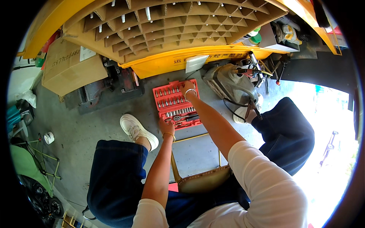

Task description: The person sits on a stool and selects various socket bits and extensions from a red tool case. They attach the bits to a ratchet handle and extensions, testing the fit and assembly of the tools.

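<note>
A red socket set case [157, 103] lies opened out on the floor between my feet. Rows of bit sockets [172, 102] fill its far half; the near half has a row of short sockets [180, 112] and a ratchet handle [178, 118]. My right hand [187, 89], with a bracelet at the wrist, is over the far right of the bit rows, fingers curled. At the near left corner of the case is my left hand [166, 127], its fingers drawn together. Whatever is between the fingers of either hand is too small or hidden to make out.
Beyond the case stands a yellow rack [152, 64] holding a divided cardboard box [171, 34]. A closed carton [72, 68] is at the left, a grey bag with tools [232, 83] at the right. A chair frame [205, 180] is beneath me; a white cup [49, 137] stands far left.
</note>
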A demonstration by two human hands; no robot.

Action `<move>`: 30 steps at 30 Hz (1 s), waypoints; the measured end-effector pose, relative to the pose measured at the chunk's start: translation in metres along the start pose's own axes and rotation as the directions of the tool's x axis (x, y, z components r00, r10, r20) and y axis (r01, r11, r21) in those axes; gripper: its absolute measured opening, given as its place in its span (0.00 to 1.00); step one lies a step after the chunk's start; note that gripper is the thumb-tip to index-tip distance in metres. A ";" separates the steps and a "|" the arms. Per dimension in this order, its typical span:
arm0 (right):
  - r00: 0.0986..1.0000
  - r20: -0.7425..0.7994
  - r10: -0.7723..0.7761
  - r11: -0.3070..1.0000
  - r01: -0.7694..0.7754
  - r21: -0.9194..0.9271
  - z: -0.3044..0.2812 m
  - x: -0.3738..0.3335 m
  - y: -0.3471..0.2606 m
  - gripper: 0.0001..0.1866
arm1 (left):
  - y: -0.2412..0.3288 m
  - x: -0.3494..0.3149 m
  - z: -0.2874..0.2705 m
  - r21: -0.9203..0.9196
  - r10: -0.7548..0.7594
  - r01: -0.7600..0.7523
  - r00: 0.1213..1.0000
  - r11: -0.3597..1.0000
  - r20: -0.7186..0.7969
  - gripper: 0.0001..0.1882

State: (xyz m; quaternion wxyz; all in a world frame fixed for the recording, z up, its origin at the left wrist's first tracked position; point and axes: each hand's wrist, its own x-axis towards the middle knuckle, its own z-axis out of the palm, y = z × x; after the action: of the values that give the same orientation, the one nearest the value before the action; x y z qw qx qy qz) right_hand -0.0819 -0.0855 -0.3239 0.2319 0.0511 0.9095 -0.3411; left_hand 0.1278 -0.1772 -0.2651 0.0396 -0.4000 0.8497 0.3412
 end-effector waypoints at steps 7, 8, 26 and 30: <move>0.986 -0.116 -0.120 0.989 0.129 0.070 0.002 -0.012 -0.005 0.07 | 0.011 -0.006 -0.007 -0.024 0.004 -0.003 0.999 1.000 0.038 0.24; 0.984 -0.118 -0.136 0.985 0.147 0.089 0.001 -0.013 -0.006 0.07 | 0.013 -0.006 -0.009 -0.016 0.004 -0.003 0.999 1.000 0.051 0.24; 0.952 -0.101 -0.289 0.912 0.306 0.272 -0.025 -0.032 0.003 0.07 | 0.018 -0.008 -0.012 -0.078 0.053 -0.047 0.996 0.996 0.072 0.22; 0.936 -0.133 -0.325 0.886 0.351 0.302 -0.026 -0.040 -0.004 0.07 | 0.008 -0.007 -0.006 -0.088 0.121 -0.122 0.992 0.989 -0.019 0.24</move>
State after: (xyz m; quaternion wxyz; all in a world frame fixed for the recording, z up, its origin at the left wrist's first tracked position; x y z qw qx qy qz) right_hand -0.0574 -0.0691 -0.2853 0.1217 -0.0577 0.8451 -0.5174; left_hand 0.1279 -0.1728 -0.2540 -0.0048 -0.3510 0.8568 0.3776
